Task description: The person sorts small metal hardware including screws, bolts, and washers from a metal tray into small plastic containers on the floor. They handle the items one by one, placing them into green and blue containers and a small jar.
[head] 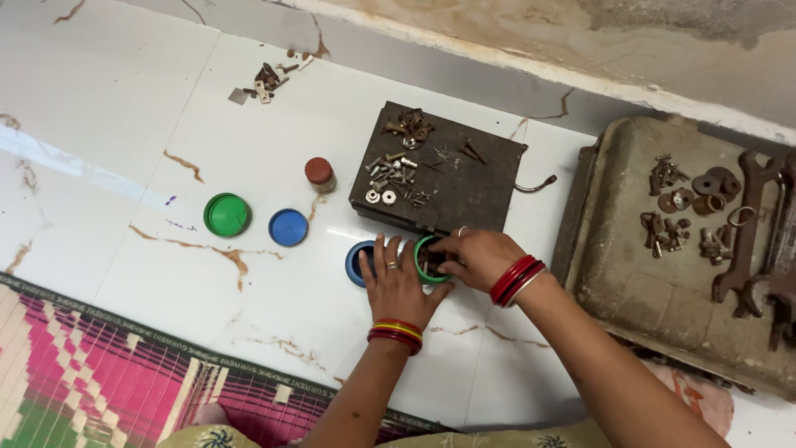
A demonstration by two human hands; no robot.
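My left hand (396,282) lies flat, fingers spread, on the white tiled floor, touching a blue round container (356,262) and a green-rimmed round container (424,259). My right hand (477,257) has its fingers curled on the green-rimmed container's edge; what is inside is hidden. Both containers sit just in front of a dark metal box (468,187) whose top carries several screws, nuts and washers (394,178).
A green lid (227,214) and a blue lid (288,226) lie to the left, and a small jar with a red cap (320,174) beyond them. A rusty tray (613,249) with wrenches (746,236) and parts is right. Scrap bits (265,80) lie far back. A woven mat (99,373) is near left.
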